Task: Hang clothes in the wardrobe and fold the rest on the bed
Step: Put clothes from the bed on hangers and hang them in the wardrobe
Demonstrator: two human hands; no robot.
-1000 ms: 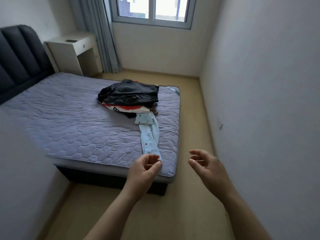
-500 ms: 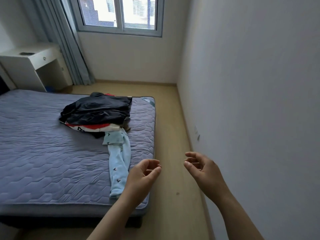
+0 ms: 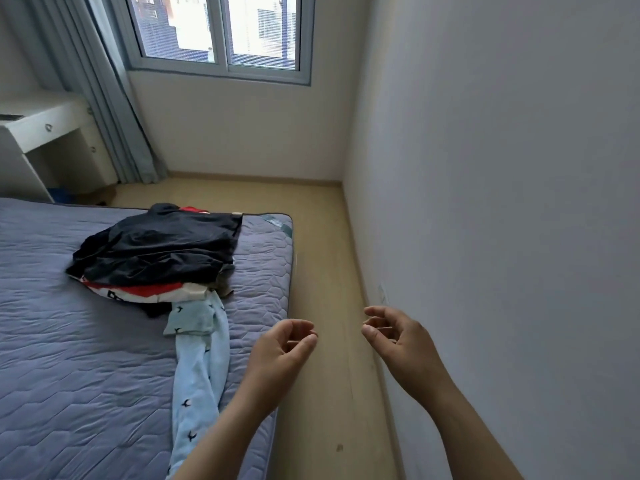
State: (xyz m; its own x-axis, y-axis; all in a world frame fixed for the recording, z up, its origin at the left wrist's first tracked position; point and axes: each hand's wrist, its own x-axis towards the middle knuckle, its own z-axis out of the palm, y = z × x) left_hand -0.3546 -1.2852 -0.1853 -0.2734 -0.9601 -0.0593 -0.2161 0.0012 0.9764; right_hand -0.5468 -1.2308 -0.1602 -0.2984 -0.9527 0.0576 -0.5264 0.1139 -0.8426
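A pile of clothes lies near the far right corner of the purple quilted bed (image 3: 69,375). A black garment (image 3: 156,251) is on top, over a red and white one (image 3: 145,292). Light blue trousers with small dark birds (image 3: 199,368) stretch from the pile toward me along the bed's right edge. My left hand (image 3: 280,351) hovers over that edge, fingers loosely curled, holding nothing. My right hand (image 3: 394,337) floats above the floor strip beside the wall, also loosely curled and empty. No wardrobe is in view.
A narrow strip of light wooden floor (image 3: 322,271) runs between the bed and the white wall (image 3: 502,202) on the right. A window (image 3: 221,32) with a grey curtain (image 3: 104,91) is ahead. A white desk (image 3: 41,133) stands at the far left.
The view has moved forward and to the right, along the bed's right side. The pile and trousers now lie closer and to my left. Both hands stay raised and empty.
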